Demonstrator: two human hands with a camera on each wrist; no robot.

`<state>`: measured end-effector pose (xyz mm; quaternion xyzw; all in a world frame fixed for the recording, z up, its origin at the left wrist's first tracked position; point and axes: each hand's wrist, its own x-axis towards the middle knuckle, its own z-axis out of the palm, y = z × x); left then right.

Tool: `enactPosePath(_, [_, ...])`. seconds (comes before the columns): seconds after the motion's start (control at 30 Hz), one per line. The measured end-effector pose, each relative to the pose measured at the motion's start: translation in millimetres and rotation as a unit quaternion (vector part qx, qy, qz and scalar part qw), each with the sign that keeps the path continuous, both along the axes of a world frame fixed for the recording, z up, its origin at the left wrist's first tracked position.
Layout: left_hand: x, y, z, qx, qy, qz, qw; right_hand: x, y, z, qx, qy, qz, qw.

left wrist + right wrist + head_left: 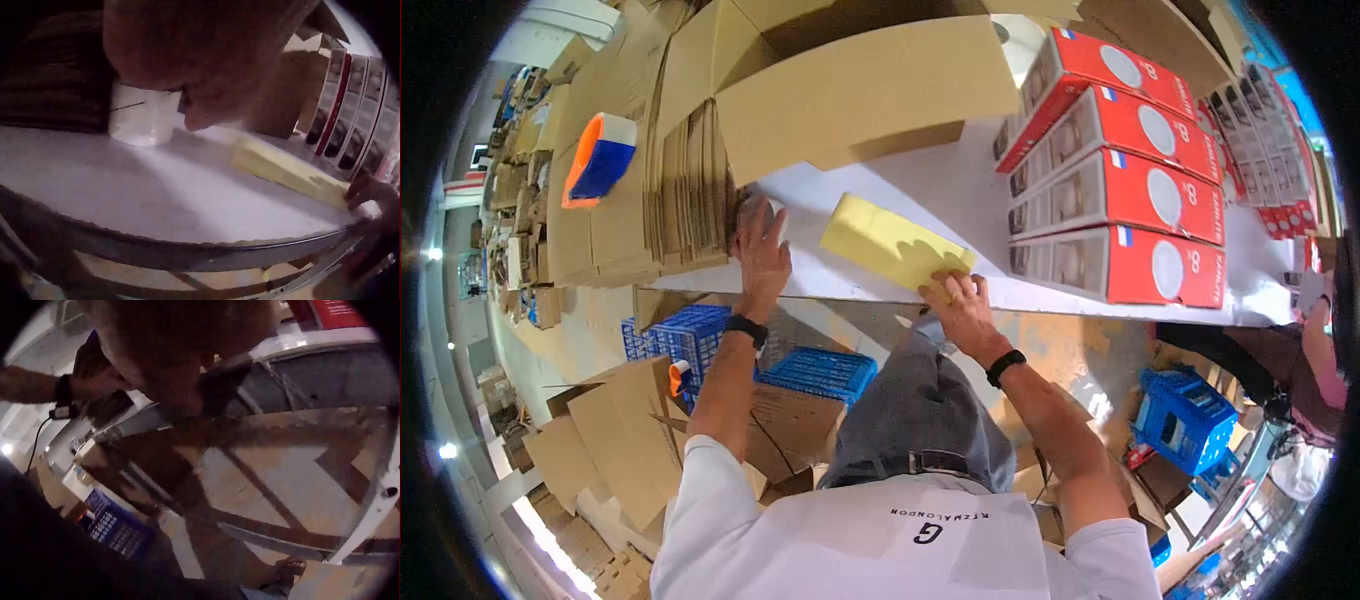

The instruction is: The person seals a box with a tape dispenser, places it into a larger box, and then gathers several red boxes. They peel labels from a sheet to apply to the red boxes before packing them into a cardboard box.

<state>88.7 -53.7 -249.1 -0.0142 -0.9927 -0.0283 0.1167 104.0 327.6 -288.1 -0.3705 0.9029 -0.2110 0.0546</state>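
On the white table (800,270), a long yellow block (885,238) lies at a slant. My right hand (965,310) grips its near right end with bent fingers; the left wrist view also shows this hand (374,195) at the end of the yellow block (281,169). My left hand (760,255) is beside the cardboard stack, its fingers round a white roll (776,212). In the left wrist view the white roll (145,119) stands upright on the table under my left hand (200,56). The right wrist view shows my right hand (181,350) dark, its fingertips hidden.
Red and white boxes (1165,190) stand in a row at the right. Flattened cardboard (690,190) is stacked at the left, with an orange and blue roll (603,160) on cardboard. An open carton (870,90) stands behind. Blue crates (820,372) sit below the table edge.
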Motion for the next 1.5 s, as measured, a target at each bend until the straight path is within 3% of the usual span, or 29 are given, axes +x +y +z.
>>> enactPosePath(0.1, [29.0,28.2,18.5,0.067,0.020,0.013,0.997,12.9,8.2,-0.3,-0.054,0.001,-0.068,0.996])
enactPosePath(0.13, [48.9,39.0,14.0,0.231,-0.083,0.075,0.967,19.6,7.9,-1.4,-0.069,-0.010,-0.095,0.993])
enactPosePath(0.2, [79.1,72.6,10.1,0.482,-0.277,0.182,0.811,37.9,5.6,3.3,-0.117,-0.008,-0.145,0.983])
enactPosePath(0.23, [84.4,94.9,10.9,0.568,-0.359,0.228,0.705,47.4,2.2,11.9,-0.147,0.006,-0.165,0.975])
enactPosePath(0.33, [81.6,144.5,30.1,0.799,-0.310,0.279,0.433,78.8,3.5,36.4,-0.215,0.025,-0.172,0.961])
enactPosePath(0.5, [71.3,165.7,32.1,0.798,-0.196,0.231,0.522,126.7,22.5,52.7,-0.226,0.020,-0.175,0.958])
enactPosePath(0.53, [70.9,168.2,40.4,0.794,-0.192,0.216,0.535,133.9,27.3,62.9,-0.258,-0.024,-0.233,0.937])
enactPosePath(0.6, [72.2,168.8,46.6,0.777,-0.186,0.185,0.572,149.3,36.5,79.7,-0.323,-0.109,-0.340,0.876])
enactPosePath(0.67, [77.7,167.6,46.8,0.752,-0.178,0.152,0.616,163.1,49.6,63.3,-0.350,-0.151,-0.415,0.826])
enactPosePath(0.7, [79.2,172.2,55.5,0.721,-0.178,0.122,0.658,166.8,53.4,58.1,-0.362,-0.170,-0.451,0.798])
enactPosePath(0.77, [85.2,188.4,83.1,0.652,-0.178,0.061,0.734,162.8,60.2,78.0,-0.417,-0.320,-0.436,0.730])
enactPosePath(0.8, [88.2,194.8,90.8,0.636,-0.175,0.042,0.751,160.2,60.3,80.8,-0.455,-0.405,-0.411,0.678])
enactPosePath(0.83, [91.1,202.3,95.8,0.654,-0.167,0.029,0.737,157.7,60.6,87.4,-0.489,-0.483,-0.381,0.618])
enactPosePath(0.9, [94.7,220.5,104.3,0.694,-0.149,0.002,0.705,149.4,45.3,105.6,-0.498,-0.348,-0.401,0.686])
enactPosePath(0.93, [97.0,231.1,114.2,0.758,-0.177,0.024,0.627,144.2,40.9,113.1,-0.495,-0.277,-0.409,0.715])
enactPosePath(1.03, [100.3,255.5,137.4,0.788,-0.262,0.040,0.556,131.1,61.2,119.2,-0.391,-0.092,-0.422,0.813])
enactPosePath(1.07, [101.2,255.9,131.7,0.776,-0.290,0.015,0.561,131.1,70.1,123.3,-0.375,-0.064,-0.422,0.823])
enactPosePath(1.17, [100.1,269.3,130.8,0.746,-0.373,-0.009,0.552,129.6,102.9,140.3,-0.506,-0.197,-0.331,0.772])
enactPosePath(1.27, [92.3,297.1,132.9,0.727,-0.422,-0.104,0.531,139.5,124.5,150.0,-0.428,-0.238,-0.370,0.789])
enactPosePath(1.3, [93.7,307.1,144.1,0.719,-0.441,-0.107,0.527,145.8,125.8,160.5,-0.441,-0.267,-0.405,0.756])
enactPosePath(1.33, [86.0,302.6,137.5,0.670,-0.501,-0.114,0.536,157.9,155.9,155.6,-0.549,-0.259,-0.390,0.693])
enactPosePath(1.37, [78.8,298.4,131.3,0.615,-0.558,-0.128,0.543,158.4,133.3,161.3,-0.400,-0.183,-0.451,0.777])
enactPosePath(1.4, [68.4,296.1,130.6,0.528,-0.616,-0.167,0.560,161.4,138.8,146.7,-0.438,-0.155,-0.428,0.775])
enactPosePath(1.43, [51.5,280.5,119.4,0.371,-0.611,-0.235,0.658,167.7,152.0,135.3,-0.477,-0.132,-0.399,0.772])
enactPosePath(1.47, [35.1,264.4,108.7,0.199,-0.588,-0.300,0.725,173.6,161.6,134.4,-0.460,-0.149,-0.391,0.783])
enactPosePath(1.5, [30.9,259.8,116.7,0.247,-0.484,-0.370,0.754,178.8,167.3,134.5,-0.449,-0.169,-0.382,0.790])
